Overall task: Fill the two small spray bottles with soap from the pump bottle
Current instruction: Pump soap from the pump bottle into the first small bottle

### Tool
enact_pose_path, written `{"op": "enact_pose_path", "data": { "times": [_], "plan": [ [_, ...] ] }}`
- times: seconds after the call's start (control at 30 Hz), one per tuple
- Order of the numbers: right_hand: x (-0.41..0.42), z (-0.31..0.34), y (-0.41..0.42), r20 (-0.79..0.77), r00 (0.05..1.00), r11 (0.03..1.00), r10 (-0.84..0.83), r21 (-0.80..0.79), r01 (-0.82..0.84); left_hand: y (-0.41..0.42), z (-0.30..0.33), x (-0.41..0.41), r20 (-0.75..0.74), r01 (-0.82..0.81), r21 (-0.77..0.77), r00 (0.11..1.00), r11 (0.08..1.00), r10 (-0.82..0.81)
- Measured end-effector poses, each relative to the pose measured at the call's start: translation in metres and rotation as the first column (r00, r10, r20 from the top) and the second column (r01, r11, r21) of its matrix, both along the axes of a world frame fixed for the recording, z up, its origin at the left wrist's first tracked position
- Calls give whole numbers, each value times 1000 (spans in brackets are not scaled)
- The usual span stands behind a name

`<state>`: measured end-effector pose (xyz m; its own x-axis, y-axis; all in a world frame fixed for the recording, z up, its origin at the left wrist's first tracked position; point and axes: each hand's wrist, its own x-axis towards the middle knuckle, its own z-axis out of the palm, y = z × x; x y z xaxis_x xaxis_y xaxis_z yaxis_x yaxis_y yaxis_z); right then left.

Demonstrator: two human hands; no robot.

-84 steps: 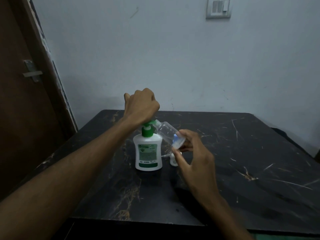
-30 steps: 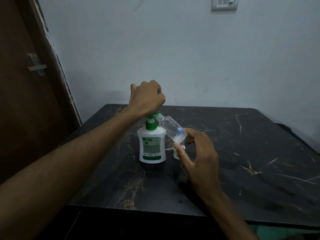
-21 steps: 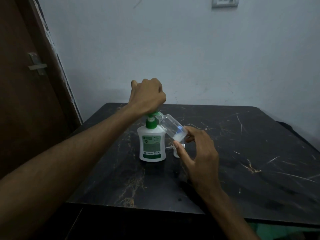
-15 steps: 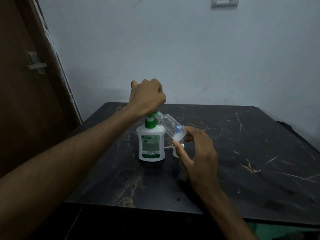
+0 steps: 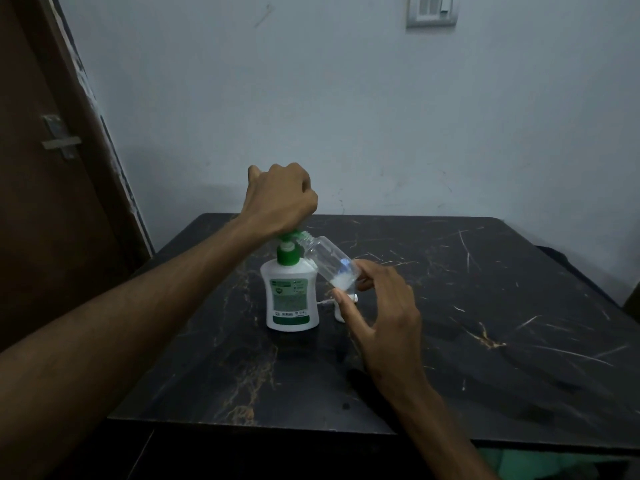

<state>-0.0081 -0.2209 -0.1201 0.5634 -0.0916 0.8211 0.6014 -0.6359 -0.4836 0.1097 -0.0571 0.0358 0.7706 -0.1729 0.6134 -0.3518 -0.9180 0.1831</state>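
1. A white plastic pump bottle with a green pump head and a green-and-white label [image 5: 291, 295] is standing upright on a black marble-patterned table [image 5: 485, 341], towards its left half
2. The left hand [image 5: 280, 199] is sitting on top of the green pump head as a fist, fingers curled together over it
3. The right hand [image 5: 384, 317] is pinching a small clear plastic spray bottle without its cap [image 5: 329, 263] by its base, thumb below and fingertips behind, the other fingers loosely apart
4. That small bottle is hanging tilted in the air, its threaded open neck touching the pump's spout and its base lower, to the right; a little white soap is pooling at the base
5. A small white piece [image 5: 341, 306] is lying on the table just right of the pump bottle, partly hidden behind the right thumb; what it is cannot be told
6. A brown door with a metal latch [image 5: 60, 140] is showing at the left, and a wall switch plate [image 5: 431, 10] high on the pale wall
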Motion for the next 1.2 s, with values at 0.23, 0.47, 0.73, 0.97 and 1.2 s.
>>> {"op": "enact_pose_path", "data": {
  "times": [0.23, 0.47, 0.73, 0.97, 1.2],
  "plan": [
    [-1, 0, 1, 8, 1000, 1000, -4, -1, 4, -1, -2, -1, 8, 23, 4, 1000, 1000, -23],
    [1, -1, 1, -3, 1000, 1000, -3, -7, 3, -1, -6, 1, -15, 19, -16, 1000, 1000, -19],
    [1, -2, 0, 1, 1000, 1000, 1, -4, -1, 0, -4, 3, -7, 34, -22, 999, 999, -34],
    [0, 0, 2, 11, 1000, 1000, -9, -8, 9, 2, -3, 6, 33, 42, -6, 999, 999, -42],
    [0, 0, 1, 18, 1000, 1000, -1, -5, 1, 1, -5, 6, 13, 54, 9, 998, 999, -54]
  ]
}}
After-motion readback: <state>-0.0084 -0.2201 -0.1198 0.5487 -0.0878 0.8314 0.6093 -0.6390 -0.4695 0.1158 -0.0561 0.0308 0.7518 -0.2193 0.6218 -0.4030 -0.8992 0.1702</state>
